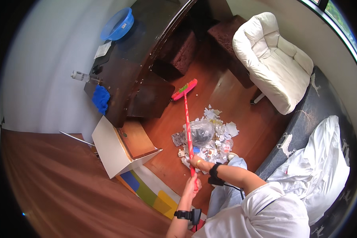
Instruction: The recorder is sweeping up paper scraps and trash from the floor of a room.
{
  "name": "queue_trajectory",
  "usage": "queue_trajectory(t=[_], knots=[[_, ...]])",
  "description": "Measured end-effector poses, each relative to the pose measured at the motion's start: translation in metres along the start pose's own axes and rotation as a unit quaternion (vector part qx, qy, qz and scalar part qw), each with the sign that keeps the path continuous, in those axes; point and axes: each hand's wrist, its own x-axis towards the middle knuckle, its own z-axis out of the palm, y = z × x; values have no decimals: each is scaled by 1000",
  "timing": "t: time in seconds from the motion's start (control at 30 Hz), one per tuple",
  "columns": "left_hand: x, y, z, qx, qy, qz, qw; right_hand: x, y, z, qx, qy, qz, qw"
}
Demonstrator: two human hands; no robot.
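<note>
A red broom (187, 119) reaches away from me, with both my hands closed round its handle. My left hand (192, 186) grips it near the lower end. Just above, my right hand (200, 163) holds the handle too. The pink broom head (184, 89), with red and green bristles, lies over the wood floor beside the dark desk, its bristles turned away from me. Between the head and my feet, partly under the handle, spreads a pile of torn paper scraps (230, 129) with a clear plastic bag (203, 131) in it. A small scrap lies near the head.
A dark wooden desk (119, 71) at left bears a blue basin (118, 25), a blue cloth (101, 99) and a clear bottle (81, 76). A white armchair (273, 59) stands upper right. White fabric (315, 166) lies over a grey covered surface. A white box-like unit (113, 151) is at lower left.
</note>
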Motion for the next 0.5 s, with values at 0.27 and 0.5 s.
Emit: queue_trajectory(t=[0.27,0.5], knots=[[-91,-34,-11,69,9,-16,997,-109,1,16,86,-42,83,992],[-28,14,5,70,11,55,996,-17,-18,0,120,-70,11,990]])
